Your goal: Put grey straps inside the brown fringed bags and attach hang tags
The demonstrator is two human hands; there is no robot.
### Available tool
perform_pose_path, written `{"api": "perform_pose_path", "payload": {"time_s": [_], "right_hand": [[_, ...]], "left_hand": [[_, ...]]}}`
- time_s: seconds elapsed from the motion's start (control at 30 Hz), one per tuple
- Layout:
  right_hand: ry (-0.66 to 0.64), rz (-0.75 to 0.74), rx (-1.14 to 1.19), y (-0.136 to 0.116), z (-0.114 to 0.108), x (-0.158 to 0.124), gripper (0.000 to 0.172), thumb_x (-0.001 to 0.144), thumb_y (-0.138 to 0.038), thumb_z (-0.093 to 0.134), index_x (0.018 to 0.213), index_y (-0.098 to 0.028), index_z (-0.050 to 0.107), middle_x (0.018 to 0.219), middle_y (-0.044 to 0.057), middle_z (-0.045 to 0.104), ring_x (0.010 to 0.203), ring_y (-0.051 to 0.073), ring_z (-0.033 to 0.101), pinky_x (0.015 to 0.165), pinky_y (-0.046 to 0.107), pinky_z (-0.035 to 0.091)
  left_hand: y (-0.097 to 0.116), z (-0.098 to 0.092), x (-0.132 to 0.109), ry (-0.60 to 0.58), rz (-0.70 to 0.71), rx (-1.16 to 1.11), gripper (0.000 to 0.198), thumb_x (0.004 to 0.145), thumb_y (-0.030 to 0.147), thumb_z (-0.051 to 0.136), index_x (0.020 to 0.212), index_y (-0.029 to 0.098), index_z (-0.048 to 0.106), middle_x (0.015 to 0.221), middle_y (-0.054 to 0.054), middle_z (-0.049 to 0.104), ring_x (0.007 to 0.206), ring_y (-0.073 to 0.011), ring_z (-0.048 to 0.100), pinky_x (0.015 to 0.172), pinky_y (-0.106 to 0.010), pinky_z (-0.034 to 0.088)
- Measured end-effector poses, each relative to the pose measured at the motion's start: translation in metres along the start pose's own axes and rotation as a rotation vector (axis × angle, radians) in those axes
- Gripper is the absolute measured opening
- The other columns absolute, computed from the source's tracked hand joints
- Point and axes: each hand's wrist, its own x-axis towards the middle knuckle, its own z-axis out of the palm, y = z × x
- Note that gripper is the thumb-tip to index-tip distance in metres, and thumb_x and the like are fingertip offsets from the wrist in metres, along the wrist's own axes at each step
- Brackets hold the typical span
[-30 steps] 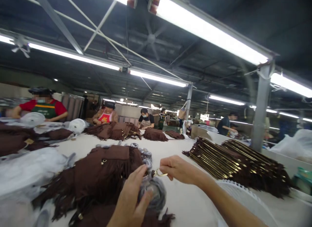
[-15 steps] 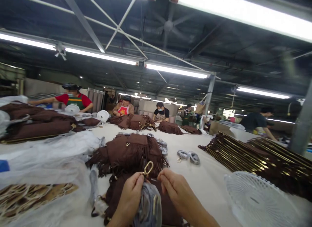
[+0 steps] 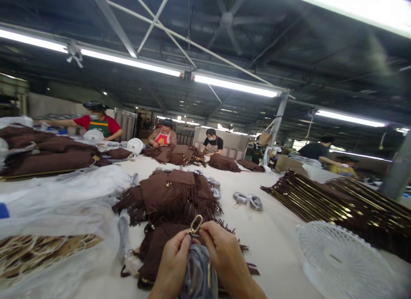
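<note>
A gold snap hook (image 3: 196, 224) stands up between my hands, at the top of a coiled strap in grey-looking plastic wrap (image 3: 197, 269). My left hand (image 3: 175, 258) is closed, pinching the base of the hook between thumb and forefinger. From the other side my right hand (image 3: 221, 252) pinches at the same base with its fingertips; what exactly lies between them is partly hidden. Beneath both hands lies a brown fringed bag (image 3: 154, 249). Just beyond it sits another brown fringed bag (image 3: 173, 194) with a small gold fitting on its flap.
A white plastic basket (image 3: 340, 256) stands at right, before stacked brown pieces with gold edges (image 3: 308, 200). Wrapped straps (image 3: 247, 200) lie mid-table. Clear plastic bags (image 3: 73, 209) and brown bags (image 3: 54, 162) cover the left. Several co-workers (image 3: 99, 123) are across the table.
My right hand has moved left onto the base of the hook, where it was apart before. The left hand keeps its pinch. The view has shifted slightly.
</note>
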Motion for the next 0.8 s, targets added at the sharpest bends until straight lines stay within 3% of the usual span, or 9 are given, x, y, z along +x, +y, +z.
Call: {"api": "perform_pose_path", "payload": {"time_s": [0.23, 0.47, 0.63, 0.73, 0.8], "right_hand": [[0.080, -0.052, -0.226, 0.010, 0.020, -0.005, 0.023, 0.095, -0.015, 0.036, 0.080, -0.021, 0.053, 0.072, 0.002, 0.062, 0.064, 0.017, 0.061, 0.058, 0.023, 0.038], [-0.044, -0.070, -0.156, 0.010, 0.026, -0.004, 0.022, 0.094, -0.015, 0.037, 0.078, -0.021, 0.051, 0.071, 0.002, 0.064, 0.064, 0.016, 0.063, 0.057, 0.023, 0.037], [-0.042, -0.010, -0.074, 0.009, 0.029, -0.003, 0.022, 0.095, -0.018, 0.036, 0.077, -0.021, 0.048, 0.067, 0.001, 0.062, 0.059, 0.016, 0.062, 0.055, 0.023, 0.037], [-0.047, 0.011, -0.014, 0.007, 0.026, -0.006, 0.022, 0.095, -0.019, 0.037, 0.076, -0.021, 0.047, 0.065, 0.000, 0.058, 0.058, 0.015, 0.059, 0.055, 0.023, 0.038], [-0.013, -0.004, 0.014, 0.004, 0.021, -0.009, 0.021, 0.095, -0.019, 0.039, 0.077, -0.021, 0.050, 0.069, 0.000, 0.057, 0.063, 0.016, 0.059, 0.059, 0.024, 0.041]], "left_hand": [[-0.012, 0.004, 0.002, -0.008, -0.013, -0.063, 0.047, 0.073, 0.048, 0.060, 0.101, 0.013, 0.073, 0.097, -0.011, 0.075, 0.091, -0.0284, 0.066, 0.090, -0.039, 0.050], [-0.015, 0.006, 0.001, 0.013, 0.004, -0.080, 0.042, 0.071, 0.048, 0.064, 0.097, 0.017, 0.075, 0.103, -0.010, 0.074, 0.101, -0.0288, 0.064, 0.101, -0.040, 0.044], [-0.019, 0.007, 0.000, -0.001, -0.011, -0.123, 0.044, 0.075, 0.055, 0.061, 0.090, 0.016, 0.073, 0.091, -0.007, 0.073, 0.089, -0.0251, 0.064, 0.090, -0.035, 0.049], [-0.017, 0.002, 0.000, -0.001, -0.013, 0.008, 0.044, 0.080, 0.055, 0.053, 0.076, 0.015, 0.070, 0.073, -0.004, 0.068, 0.075, -0.0213, 0.061, 0.070, -0.029, 0.049], [-0.007, -0.002, 0.001, -0.012, 0.075, 0.153, 0.038, 0.083, 0.047, 0.050, 0.069, 0.016, 0.067, 0.071, -0.003, 0.065, 0.072, -0.0192, 0.059, 0.066, -0.027, 0.046]]}}
